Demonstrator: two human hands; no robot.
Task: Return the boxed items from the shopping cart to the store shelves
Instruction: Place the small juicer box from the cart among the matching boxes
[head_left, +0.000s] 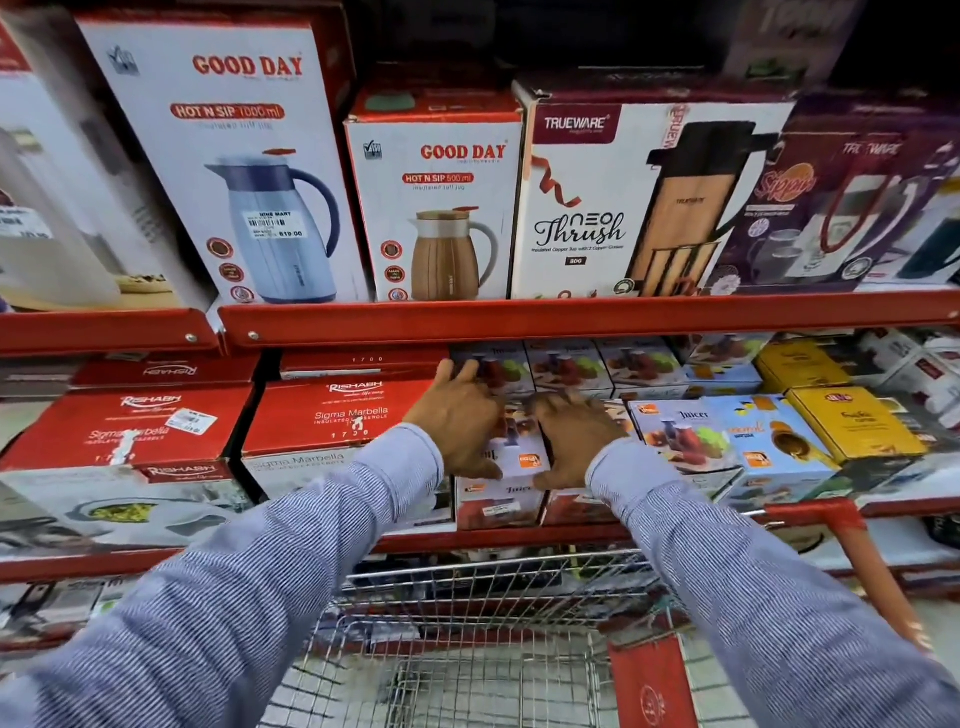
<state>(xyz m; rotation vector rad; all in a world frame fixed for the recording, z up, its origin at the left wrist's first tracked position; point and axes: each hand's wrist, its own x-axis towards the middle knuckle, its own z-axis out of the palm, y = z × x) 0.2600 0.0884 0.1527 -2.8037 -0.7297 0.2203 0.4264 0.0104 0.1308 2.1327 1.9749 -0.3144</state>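
Juicer box (519, 457): sits on the middle shelf (519, 540), on top of another juicer box, in the slot between the red Rishabh casserole boxes (337, 421) on its left and the row of juicer boxes (685, 436) on its right. Its long axis appears to run front to back into the shelf, short face toward us.

We have both hands on it. Left hand (460, 421) lies against the box's left side and top, fingers spread and reaching deeper toward the rear stack. Right hand (571, 441) clasps the right side, fingers curled over the top edge. Neither fist is closed; both are wrapped part-way round the box, pressing it between them.

The box lies straight ahead of both hands, roughly centred between the sleeves, so neither arm is clearly nearer. We judge the coming move to be a push straight back along that axis, then release.

Shopping cart (467, 613) stands directly below our arms, against the shelf; the visible basket shows no boxes.
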